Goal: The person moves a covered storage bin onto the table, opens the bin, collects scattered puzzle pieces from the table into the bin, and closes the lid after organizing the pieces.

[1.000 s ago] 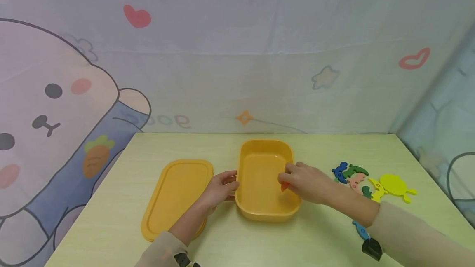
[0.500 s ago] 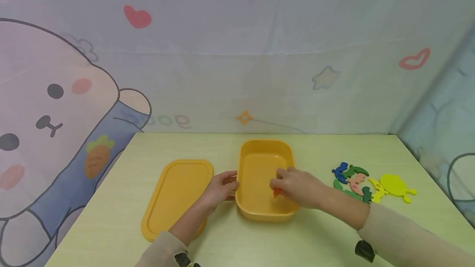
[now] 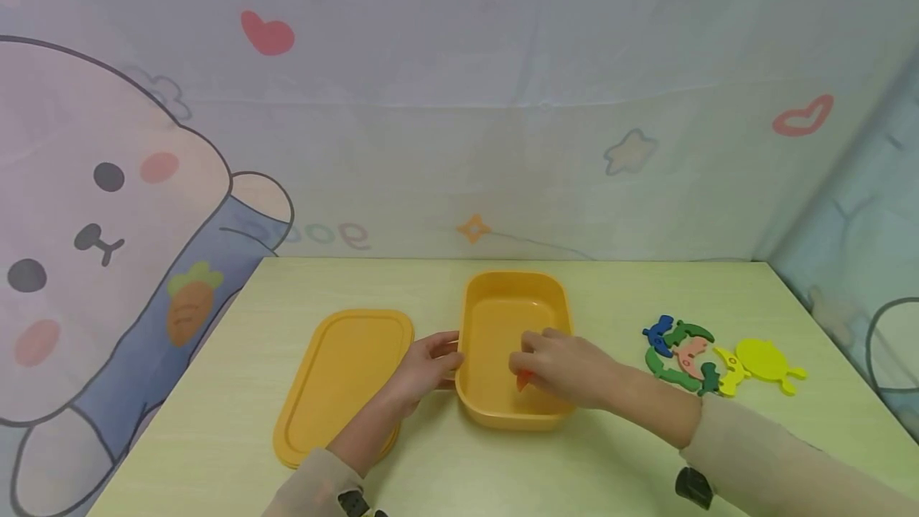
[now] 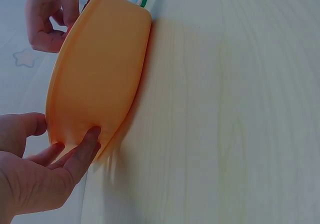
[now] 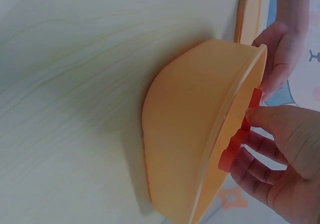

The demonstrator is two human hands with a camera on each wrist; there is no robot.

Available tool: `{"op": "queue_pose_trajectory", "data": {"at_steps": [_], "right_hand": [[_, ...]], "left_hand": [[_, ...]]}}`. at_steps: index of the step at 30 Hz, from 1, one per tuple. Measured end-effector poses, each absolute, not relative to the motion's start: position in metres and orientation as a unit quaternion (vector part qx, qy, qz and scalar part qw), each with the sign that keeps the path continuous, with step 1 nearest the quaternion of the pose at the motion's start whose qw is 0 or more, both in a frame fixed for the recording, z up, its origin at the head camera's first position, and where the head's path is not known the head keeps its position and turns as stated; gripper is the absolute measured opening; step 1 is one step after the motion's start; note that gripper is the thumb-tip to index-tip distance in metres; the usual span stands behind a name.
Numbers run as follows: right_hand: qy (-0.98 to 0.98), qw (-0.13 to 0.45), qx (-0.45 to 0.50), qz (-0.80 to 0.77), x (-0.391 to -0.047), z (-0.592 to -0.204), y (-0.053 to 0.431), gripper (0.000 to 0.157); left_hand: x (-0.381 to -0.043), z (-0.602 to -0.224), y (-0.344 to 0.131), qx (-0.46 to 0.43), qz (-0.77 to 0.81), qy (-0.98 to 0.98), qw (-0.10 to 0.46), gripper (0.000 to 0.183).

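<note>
A deep orange-yellow plastic box (image 3: 514, 423) stands on the table with its open side up. My left hand (image 3: 425, 369) rests its fingertips against the outside of the box's left wall, the thumb at the rim in the left wrist view. Over the inside of the box, my right hand (image 3: 563, 365) pinches a small flat red piece with a wavy edge (image 5: 234, 151) between thumb and fingers. Seen from the right wrist, this piece is at the rim level, partly covered by the thumb.
A flat orange-yellow lid (image 3: 341, 381) lies left of the box, partly under the left forearm. Several flat coloured pieces lie at the right: a blue one (image 3: 659, 337), a pink one (image 3: 691, 357), green ones (image 3: 671, 371) and a yellow turtle-like one (image 3: 763, 360).
My right hand has moved left and slightly toward me over the box, carrying the red piece. The left hand has stayed at the box's left wall.
</note>
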State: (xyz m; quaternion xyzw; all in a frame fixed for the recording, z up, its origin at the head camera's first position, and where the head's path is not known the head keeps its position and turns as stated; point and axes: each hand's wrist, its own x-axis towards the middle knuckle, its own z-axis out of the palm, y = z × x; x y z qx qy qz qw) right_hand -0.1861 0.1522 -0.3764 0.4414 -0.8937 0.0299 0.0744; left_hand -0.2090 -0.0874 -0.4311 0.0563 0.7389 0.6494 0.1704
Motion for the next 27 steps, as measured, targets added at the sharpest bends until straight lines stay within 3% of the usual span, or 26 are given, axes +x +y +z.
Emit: {"op": "queue_pose_trajectory", "data": {"at_steps": [27], "right_hand": [[-0.894,0.086,0.438,0.023,-0.1846,-0.3785,0.1460,0.017]], "left_hand": [[-0.2090,-0.4315,-0.0871,0.059,0.650,0.738,0.172,0.046]]}}
